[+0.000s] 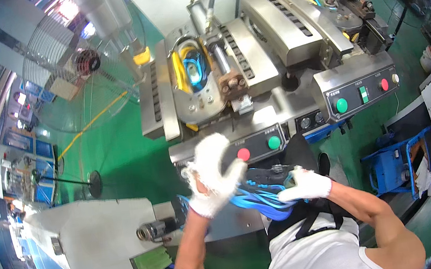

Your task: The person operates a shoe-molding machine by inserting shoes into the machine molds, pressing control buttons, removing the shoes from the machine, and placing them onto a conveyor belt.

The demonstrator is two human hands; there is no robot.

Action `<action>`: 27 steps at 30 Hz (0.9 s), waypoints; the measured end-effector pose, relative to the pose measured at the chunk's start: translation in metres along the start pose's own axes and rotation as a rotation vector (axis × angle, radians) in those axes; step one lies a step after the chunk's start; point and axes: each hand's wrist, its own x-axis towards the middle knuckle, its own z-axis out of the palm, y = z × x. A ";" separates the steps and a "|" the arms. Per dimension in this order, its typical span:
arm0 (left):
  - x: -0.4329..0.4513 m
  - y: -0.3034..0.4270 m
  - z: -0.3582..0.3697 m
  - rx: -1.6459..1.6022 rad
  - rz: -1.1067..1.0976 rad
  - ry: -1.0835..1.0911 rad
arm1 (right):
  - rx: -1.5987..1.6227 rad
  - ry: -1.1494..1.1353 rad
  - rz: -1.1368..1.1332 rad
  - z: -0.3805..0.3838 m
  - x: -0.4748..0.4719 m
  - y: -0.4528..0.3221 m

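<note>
My left hand (217, 173), in a white knit glove, is raised in front of the control panel (258, 145) with its fingers apart and nothing seen in it. Just to its right, my right hand (307, 184), gloved alike, is at the side of a blue and black shoe upper (265, 197) with light blue strips; whether its fingers grip the upper cannot be made out. Beyond the panel, another blue piece (195, 71) sits between yellow pads (180, 71) in the left station of a metal press.
A second press station (283, 26) stands at the right, with its own button panel (362, 91). A grey machine housing (97, 233) is at the lower left. A caged fan (87, 61) stands upper left, a blue cart (393, 167) at the right.
</note>
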 end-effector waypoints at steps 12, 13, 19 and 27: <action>0.244 -0.229 0.149 0.465 -0.573 -0.171 | 1.273 0.231 -0.211 -0.005 -0.090 0.108; 0.243 -0.244 0.165 0.506 -0.677 -0.223 | 1.183 0.358 -0.247 -0.010 -0.092 0.093; 0.264 -0.297 0.151 0.221 -0.555 -0.293 | 0.669 0.438 0.154 -0.007 -0.105 0.095; 0.188 -0.221 -0.014 0.363 -0.598 0.148 | 1.009 0.278 0.138 -0.035 -0.110 0.043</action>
